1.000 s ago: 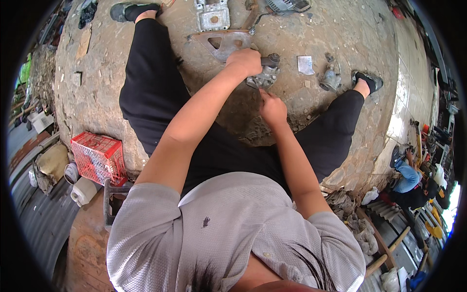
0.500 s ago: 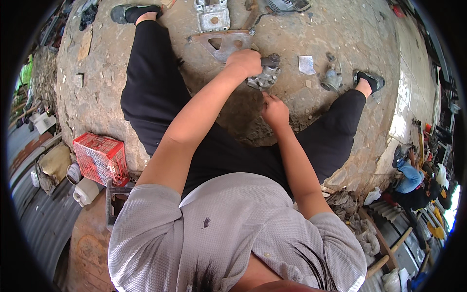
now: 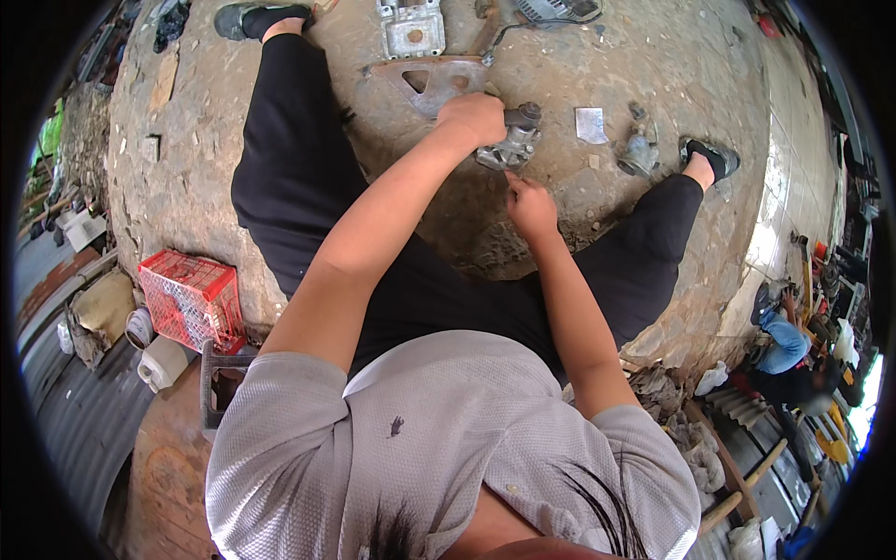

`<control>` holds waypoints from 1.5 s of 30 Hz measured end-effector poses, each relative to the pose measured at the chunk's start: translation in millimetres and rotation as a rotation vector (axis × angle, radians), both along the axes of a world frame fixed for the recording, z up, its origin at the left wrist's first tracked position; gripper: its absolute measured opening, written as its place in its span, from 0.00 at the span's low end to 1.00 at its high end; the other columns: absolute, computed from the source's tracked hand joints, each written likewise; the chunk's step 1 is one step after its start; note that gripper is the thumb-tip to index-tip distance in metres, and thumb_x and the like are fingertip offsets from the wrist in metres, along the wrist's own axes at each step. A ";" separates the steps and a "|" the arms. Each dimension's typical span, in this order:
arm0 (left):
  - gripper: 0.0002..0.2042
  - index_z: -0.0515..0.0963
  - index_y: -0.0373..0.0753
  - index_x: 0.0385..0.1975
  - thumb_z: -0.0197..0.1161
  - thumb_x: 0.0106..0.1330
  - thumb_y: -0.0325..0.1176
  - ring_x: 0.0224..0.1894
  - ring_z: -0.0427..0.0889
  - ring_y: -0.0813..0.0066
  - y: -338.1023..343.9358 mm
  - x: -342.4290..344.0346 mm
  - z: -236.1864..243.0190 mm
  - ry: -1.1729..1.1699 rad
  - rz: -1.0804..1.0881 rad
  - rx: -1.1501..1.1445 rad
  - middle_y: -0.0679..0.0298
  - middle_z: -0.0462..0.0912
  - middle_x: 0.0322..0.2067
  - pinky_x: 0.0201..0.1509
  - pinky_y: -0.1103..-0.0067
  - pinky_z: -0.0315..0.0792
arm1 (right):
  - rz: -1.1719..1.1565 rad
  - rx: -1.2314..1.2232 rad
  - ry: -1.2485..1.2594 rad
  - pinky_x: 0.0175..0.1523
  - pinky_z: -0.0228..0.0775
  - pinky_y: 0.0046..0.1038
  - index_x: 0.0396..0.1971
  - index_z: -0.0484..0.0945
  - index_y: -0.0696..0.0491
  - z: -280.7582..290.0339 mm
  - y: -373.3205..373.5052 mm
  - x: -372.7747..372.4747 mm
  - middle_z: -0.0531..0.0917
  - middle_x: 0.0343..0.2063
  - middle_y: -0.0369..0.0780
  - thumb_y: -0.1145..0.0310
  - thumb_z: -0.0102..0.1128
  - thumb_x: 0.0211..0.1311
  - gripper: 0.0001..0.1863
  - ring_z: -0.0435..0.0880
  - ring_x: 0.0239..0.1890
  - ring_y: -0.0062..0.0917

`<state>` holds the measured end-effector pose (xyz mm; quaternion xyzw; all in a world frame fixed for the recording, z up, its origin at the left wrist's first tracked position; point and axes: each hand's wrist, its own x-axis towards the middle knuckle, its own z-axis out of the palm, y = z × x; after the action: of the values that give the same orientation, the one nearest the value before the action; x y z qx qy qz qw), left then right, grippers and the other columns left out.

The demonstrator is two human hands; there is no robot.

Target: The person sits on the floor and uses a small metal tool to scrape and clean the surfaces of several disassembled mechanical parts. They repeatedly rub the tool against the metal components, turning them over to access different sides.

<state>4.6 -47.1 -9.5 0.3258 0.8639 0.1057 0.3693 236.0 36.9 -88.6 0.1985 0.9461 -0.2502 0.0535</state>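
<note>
Since the earlier frames very little has shifted: the left hand point(image 3: 478, 119) has kept its place on the metal part point(image 3: 509, 145), and the right hand point(image 3: 530, 207) has drawn slightly back toward the body, still just below the part.

The left hand is clenched over the upper left end of the metal part, knuckles up, pressing or gripping it against the ground point(image 3: 653, 56). The right hand sits just beneath the part with its fingers curled and the fingertips pointing up at it; whether it pinches a small tool or piece cannot be told, and it looks a touch short of contact.

The metal part is a small grey casting with a round cap on its upper right end. It lies between the person's spread legs, its long axis running slantwise from lower left to upper right. It is directly ahead of the right hand and under the left, so the left hand is the nearer.

Farther out lie a flat triangular bracket point(image 3: 434, 79) just beyond the left hand, a square metal housing point(image 3: 411, 26), a smaller grey fitting point(image 3: 639, 154) to the right, and a red crate point(image 3: 191, 299) off to the left.
</note>
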 end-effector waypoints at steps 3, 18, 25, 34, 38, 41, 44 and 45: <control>0.17 0.89 0.39 0.50 0.60 0.64 0.34 0.56 0.88 0.53 -2.1 -0.4 -1.5 0.004 -0.003 0.018 0.52 0.90 0.52 0.60 0.62 0.82 | 0.135 -0.097 -0.025 0.49 0.84 0.47 0.57 0.87 0.43 6.2 2.4 -6.3 0.89 0.45 0.46 0.69 0.61 0.65 0.21 0.89 0.44 0.46; 0.19 0.87 0.45 0.52 0.59 0.63 0.35 0.56 0.88 0.51 0.4 -2.6 -7.1 -0.002 -0.027 -0.019 0.53 0.89 0.52 0.61 0.60 0.80 | -0.009 -0.019 -0.017 0.52 0.82 0.48 0.57 0.87 0.47 17.0 2.9 -17.5 0.90 0.42 0.48 0.70 0.58 0.67 0.20 0.89 0.45 0.47; 0.17 0.89 0.39 0.49 0.60 0.64 0.34 0.55 0.89 0.52 -1.3 -0.7 -0.8 0.004 -0.011 0.010 0.51 0.90 0.51 0.59 0.62 0.82 | 0.067 -0.086 0.041 0.51 0.82 0.49 0.56 0.88 0.47 9.7 6.8 -9.2 0.90 0.43 0.47 0.69 0.58 0.66 0.20 0.89 0.44 0.48; 0.18 0.87 0.44 0.51 0.59 0.63 0.35 0.56 0.88 0.51 0.0 -1.0 -8.2 0.002 -0.014 -0.006 0.53 0.89 0.51 0.61 0.60 0.80 | 0.073 -0.046 -0.028 0.49 0.83 0.49 0.56 0.88 0.45 10.9 9.0 -9.6 0.90 0.43 0.47 0.69 0.58 0.66 0.20 0.89 0.43 0.48; 0.18 0.87 0.44 0.52 0.60 0.63 0.35 0.56 0.88 0.51 -0.1 -1.9 -9.5 0.001 -0.021 -0.007 0.53 0.89 0.52 0.61 0.60 0.80 | 0.091 -0.020 0.007 0.49 0.83 0.48 0.57 0.88 0.44 3.5 5.7 -9.5 0.90 0.43 0.47 0.69 0.59 0.66 0.21 0.90 0.42 0.47; 0.18 0.87 0.44 0.52 0.60 0.63 0.35 0.56 0.88 0.51 -0.4 -1.8 -8.9 -0.001 -0.017 -0.007 0.53 0.89 0.52 0.61 0.60 0.80 | 0.177 -0.029 -0.038 0.47 0.84 0.48 0.58 0.87 0.43 -2.0 4.2 -8.1 0.90 0.43 0.47 0.69 0.59 0.66 0.21 0.90 0.41 0.48; 0.18 0.87 0.44 0.52 0.60 0.63 0.35 0.56 0.88 0.51 -0.1 -1.9 -9.2 0.003 -0.011 0.004 0.53 0.89 0.52 0.61 0.60 0.80 | 0.167 -0.018 0.012 0.45 0.84 0.48 0.60 0.86 0.41 -5.2 -2.9 -5.1 0.89 0.41 0.45 0.68 0.59 0.66 0.22 0.90 0.40 0.47; 0.18 0.87 0.45 0.52 0.60 0.63 0.35 0.56 0.88 0.51 -0.6 -2.2 -10.0 0.005 -0.007 0.008 0.53 0.89 0.52 0.61 0.60 0.80 | 0.131 -0.003 0.052 0.45 0.84 0.48 0.60 0.85 0.41 -4.0 -6.8 -4.7 0.89 0.41 0.44 0.68 0.59 0.66 0.23 0.90 0.40 0.46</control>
<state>2.5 -47.7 -19.5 0.3308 0.8631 0.1071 0.3663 231.2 30.1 -92.5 0.1297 0.9578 -0.2527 0.0452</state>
